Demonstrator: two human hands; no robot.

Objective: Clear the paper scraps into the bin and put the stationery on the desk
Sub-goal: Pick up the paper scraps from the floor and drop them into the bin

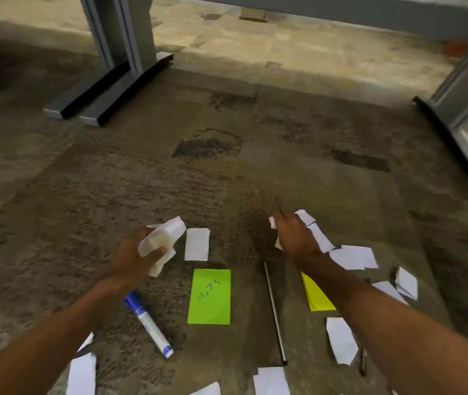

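White paper scraps lie scattered over the carpet. My left hand (pixel 137 256) is closed around a bundle of white scraps (pixel 161 238). My right hand (pixel 294 236) reaches down over a cluster of scraps (pixel 319 238), fingers bent on a small white piece; motion blur hides the grip. One loose scrap (pixel 197 243) lies between the hands. A green sticky note (pixel 210 296) with writing and a yellow note (pixel 317 295) rest nearer to me. A blue-capped white marker (pixel 148 323) lies under my left wrist. A thin pen (pixel 275 312) and a dark pen (pixel 363 360) lie on the floor.
Grey metal desk legs (pixel 118 67) stand at the far left, and another desk foot (pixel 452 143) runs along the right. More scraps lie at the bottom edge (pixel 272 380) and bottom left (pixel 81 374). No bin is in view.
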